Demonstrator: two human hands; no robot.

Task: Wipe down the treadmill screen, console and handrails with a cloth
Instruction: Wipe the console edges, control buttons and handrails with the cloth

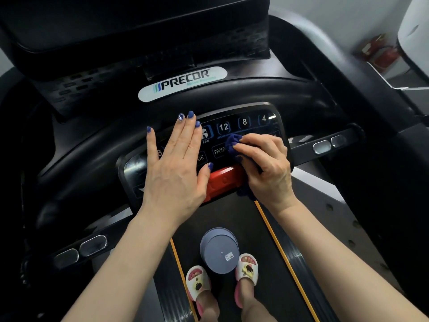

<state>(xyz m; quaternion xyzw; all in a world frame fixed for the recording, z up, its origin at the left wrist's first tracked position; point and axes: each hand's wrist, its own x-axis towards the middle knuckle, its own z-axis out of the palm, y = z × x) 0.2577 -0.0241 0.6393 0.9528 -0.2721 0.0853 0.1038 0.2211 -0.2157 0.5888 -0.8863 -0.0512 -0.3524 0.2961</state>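
On the treadmill's control panel (243, 126), the left hand (176, 166) lay flat with fingers straight and spread, while the right hand (267, 163) gripped a bunched blue cloth (233, 144) pressed against the buttons just right of it. Beyond the panel curved the black handrail (209, 89); near the feet stood a grey container (220, 252) on the belt (267, 240).

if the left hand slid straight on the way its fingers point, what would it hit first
The left hand lies flat on the control panel, fingers pointing up and away. Going straight on, its fingertips would probably meet the curved black handrail just beyond the panel's top edge, below the Precor badge; depth is hard to judge.
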